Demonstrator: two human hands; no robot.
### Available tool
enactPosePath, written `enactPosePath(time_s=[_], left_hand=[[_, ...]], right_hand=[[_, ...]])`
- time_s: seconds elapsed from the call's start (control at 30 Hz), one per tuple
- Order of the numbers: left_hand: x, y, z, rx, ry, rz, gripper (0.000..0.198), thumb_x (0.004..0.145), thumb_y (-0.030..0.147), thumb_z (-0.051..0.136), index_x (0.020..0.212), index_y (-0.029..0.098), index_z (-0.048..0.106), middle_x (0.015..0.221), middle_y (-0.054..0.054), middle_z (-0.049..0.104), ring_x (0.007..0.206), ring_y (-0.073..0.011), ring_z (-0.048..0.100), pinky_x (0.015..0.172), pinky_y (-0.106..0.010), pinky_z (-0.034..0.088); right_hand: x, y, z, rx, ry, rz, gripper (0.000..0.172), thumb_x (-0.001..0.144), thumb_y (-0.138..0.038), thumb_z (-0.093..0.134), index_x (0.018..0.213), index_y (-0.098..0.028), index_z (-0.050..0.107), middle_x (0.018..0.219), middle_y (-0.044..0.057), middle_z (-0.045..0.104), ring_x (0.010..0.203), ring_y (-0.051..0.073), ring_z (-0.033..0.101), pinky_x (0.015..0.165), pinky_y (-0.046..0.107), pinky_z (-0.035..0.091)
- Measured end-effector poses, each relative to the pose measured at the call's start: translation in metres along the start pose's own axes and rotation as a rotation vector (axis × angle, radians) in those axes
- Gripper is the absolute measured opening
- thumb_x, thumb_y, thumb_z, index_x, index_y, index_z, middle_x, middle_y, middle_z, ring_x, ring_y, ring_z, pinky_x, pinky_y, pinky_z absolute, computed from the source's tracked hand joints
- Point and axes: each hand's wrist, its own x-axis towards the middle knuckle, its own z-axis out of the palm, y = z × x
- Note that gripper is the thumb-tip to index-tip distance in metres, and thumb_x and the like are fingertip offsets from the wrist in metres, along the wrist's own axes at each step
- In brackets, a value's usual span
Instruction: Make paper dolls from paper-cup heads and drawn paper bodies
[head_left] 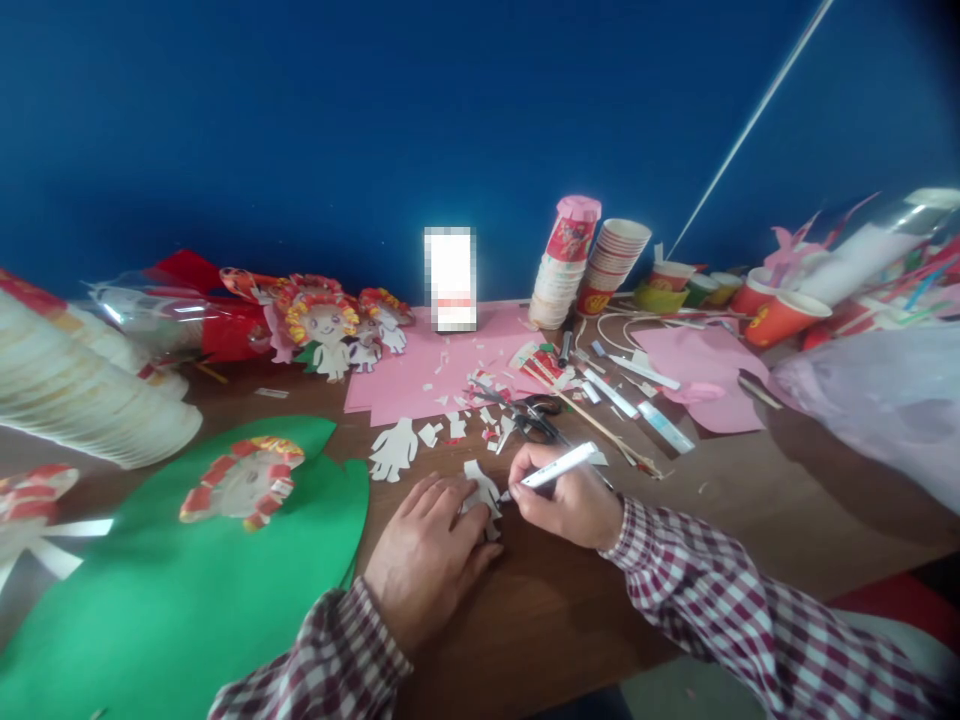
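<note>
Backed by a deep-blue wall, marked at upper right with a thin, pale diagonal line. Furnished with a brown table. Lit softly, with diffuse tabletop shadows.

Left hand arched; right hand pinched

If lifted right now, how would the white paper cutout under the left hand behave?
The white paper cutout is probably light, being thin and small. Its narrow parts would likely bend easily. With the left hand resting on it, it may resist sliding.
</note>
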Motion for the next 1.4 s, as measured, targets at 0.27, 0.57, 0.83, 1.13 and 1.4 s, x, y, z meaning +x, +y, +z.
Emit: enactPosePath(time_s=[0.27, 0.57, 0.83, 1.13, 1.4], left_hand=[[0.0017, 0.0004, -0.0003, -0.022, -0.022, -0.002, 0.017, 0.085, 0.031, 0.056, 0.093, 0.017, 0.061, 0.112, -0.013, 0.059, 0.103, -0.0290, 0.055, 0.092, -0.053, 0.046], [0.0011, 0.0002, 0.0003, -0.019, -0.023, -0.009, 0.021, 0.086, 0.034, 0.053, 0.096, 0.017, 0.062, 0.112, -0.013, 0.059, 0.102, -0.0287, 0.055, 0.094, -0.053, 0.044], [0.0020, 0.0004, 0.0001, -0.016, -0.024, -0.011, 0.022, 0.086, 0.035, 0.053, 0.094, 0.017, 0.063, 0.112, -0.013, 0.059, 0.103, -0.0285, 0.056, 0.095, -0.053, 0.044], [0.0020, 0.0010, -0.0010, -0.013, -0.018, -0.002, 0.022, 0.086, 0.034, 0.054, 0.095, 0.016, 0.063, 0.111, -0.014, 0.060, 0.103, -0.0287, 0.056, 0.095, -0.053, 0.044], [0.0021, 0.0011, -0.0016, 0.002, -0.010, 0.003, 0.022, 0.086, 0.033, 0.054, 0.095, 0.015, 0.063, 0.111, -0.014, 0.060, 0.102, -0.0290, 0.055, 0.094, -0.053, 0.044]], right_hand=[[0.0016, 0.0031, 0.0010, 0.033, 0.053, 0.036, 0.003, 0.082, -0.020, 0.055, 0.083, -0.018, 0.058, 0.069, -0.001, 0.058, 0.057, 0.011, 0.051, 0.052, 0.021, 0.042], [0.0007, 0.0010, 0.0011, -0.064, 0.030, 0.023, 0.008, 0.087, -0.024, 0.052, 0.085, -0.018, 0.057, 0.072, 0.000, 0.061, 0.063, 0.013, 0.056, 0.058, 0.024, 0.044], [0.0010, 0.0012, 0.0010, -0.086, 0.014, 0.015, 0.009, 0.087, -0.025, 0.052, 0.085, -0.018, 0.057, 0.074, 0.001, 0.062, 0.065, 0.013, 0.057, 0.061, 0.024, 0.044], [0.0023, 0.0012, 0.0016, -0.102, 0.002, 0.012, 0.009, 0.087, -0.024, 0.052, 0.085, -0.018, 0.058, 0.076, 0.002, 0.063, 0.067, 0.014, 0.058, 0.062, 0.025, 0.045], [0.0017, 0.0009, 0.0017, -0.105, 0.001, 0.000, 0.008, 0.087, -0.022, 0.052, 0.085, -0.018, 0.058, 0.076, 0.001, 0.063, 0.068, 0.014, 0.058, 0.064, 0.025, 0.045]])
